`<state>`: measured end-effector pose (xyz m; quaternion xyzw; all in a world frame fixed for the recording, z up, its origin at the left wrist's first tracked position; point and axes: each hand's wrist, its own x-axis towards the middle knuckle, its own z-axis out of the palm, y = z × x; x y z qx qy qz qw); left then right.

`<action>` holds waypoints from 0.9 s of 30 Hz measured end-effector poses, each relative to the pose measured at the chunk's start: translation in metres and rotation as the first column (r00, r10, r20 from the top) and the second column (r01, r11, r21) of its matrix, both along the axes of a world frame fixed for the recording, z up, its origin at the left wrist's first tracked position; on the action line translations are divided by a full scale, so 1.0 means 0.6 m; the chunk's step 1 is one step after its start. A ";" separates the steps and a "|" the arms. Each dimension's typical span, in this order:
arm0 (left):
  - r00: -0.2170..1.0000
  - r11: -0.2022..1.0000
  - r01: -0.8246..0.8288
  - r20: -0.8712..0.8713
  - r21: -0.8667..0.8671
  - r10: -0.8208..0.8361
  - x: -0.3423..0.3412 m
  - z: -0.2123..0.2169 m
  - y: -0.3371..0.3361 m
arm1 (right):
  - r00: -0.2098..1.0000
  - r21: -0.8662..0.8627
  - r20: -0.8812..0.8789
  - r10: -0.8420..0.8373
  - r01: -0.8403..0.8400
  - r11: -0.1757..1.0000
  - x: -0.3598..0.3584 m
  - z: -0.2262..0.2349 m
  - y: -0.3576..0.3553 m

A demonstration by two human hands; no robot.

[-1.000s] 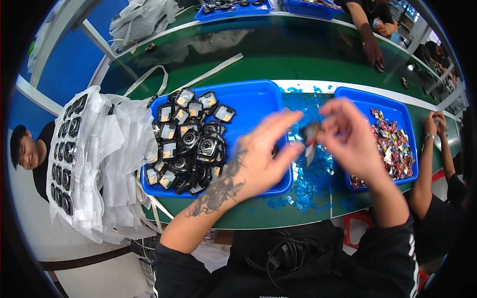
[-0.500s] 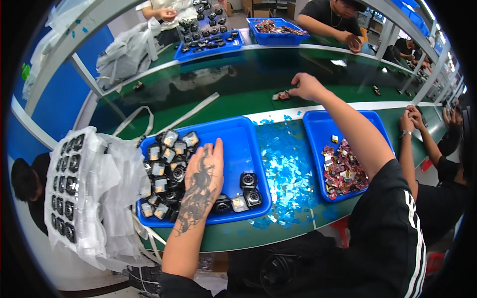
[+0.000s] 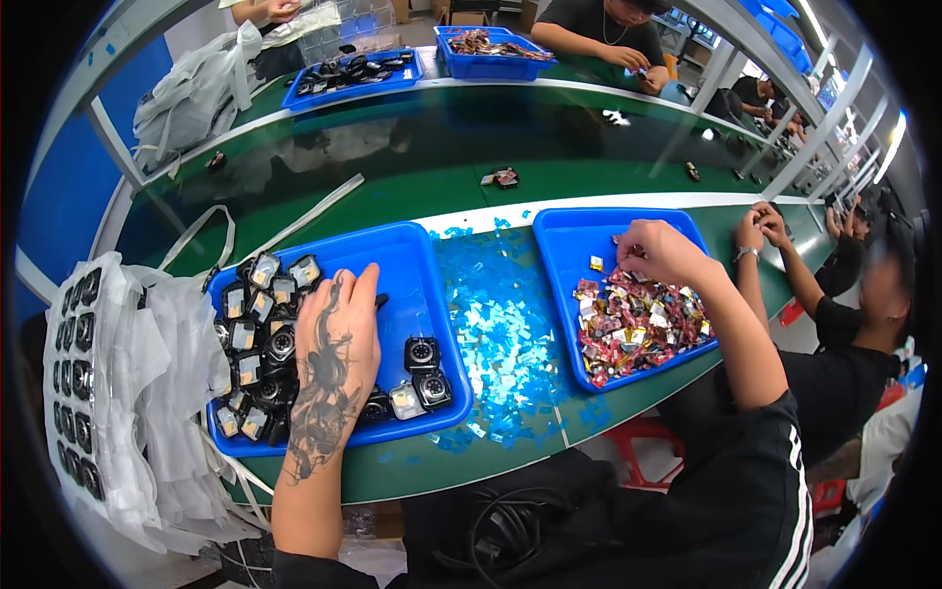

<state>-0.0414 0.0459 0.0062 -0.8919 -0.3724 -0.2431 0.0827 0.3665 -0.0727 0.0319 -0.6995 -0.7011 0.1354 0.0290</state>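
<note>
My left hand (image 3: 340, 339), back up, is over the left blue tray (image 3: 407, 260) with bent fingers. A small dark bit shows beside it, but what the fingers hold is hidden. Black square watch cases (image 3: 281, 342), some with pale squares, crowd the tray around that hand. Several more cases (image 3: 422, 353) lie at the tray's right side. Over the far part of the right blue tray (image 3: 564, 240), my right hand (image 3: 662, 253) points its closed fingers down. Whatever they grip cannot be made out. Beneath lies a heap of small red and yellow circuit pieces (image 3: 633, 329).
Loose blue film bits (image 3: 502, 358) cover the bench between the trays. At left, clear blister sheets of cases (image 3: 77, 368) stand with white wrapping. A small circuit piece (image 3: 502, 178) lies on the green belt (image 3: 392, 187). Co-workers sit across and to the right.
My right hand has come from above the belt to the right tray, leaving a circuit piece on the belt. My left fingers, stretched before, are now bent. The whole view has shifted.
</note>
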 end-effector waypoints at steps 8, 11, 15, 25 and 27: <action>0.584 -0.044 0.793 0.738 -0.607 0.339 0.031 -0.005 -0.029 | 0.885 0.362 -0.389 -0.255 0.401 0.841 -0.072 0.025 -0.038; 0.590 -0.046 0.787 0.728 -0.615 0.350 0.045 0.005 -0.043 | 0.898 0.423 -0.432 -0.079 0.279 0.862 -0.141 0.031 -0.047; 0.651 0.064 0.748 0.749 -0.660 0.118 0.050 -0.019 -0.052 | 0.763 0.299 -0.636 0.115 0.107 0.948 -0.250 0.038 -0.036; 0.674 0.350 0.705 0.737 -0.617 -0.057 0.054 -0.020 -0.069 | 0.551 0.118 -0.835 -0.018 0.210 0.971 -0.321 -0.002 0.002; 0.672 0.369 0.696 0.739 -0.615 -0.035 0.051 -0.023 -0.069 | 0.799 0.483 -0.580 0.160 0.179 0.857 -0.333 -0.006 0.005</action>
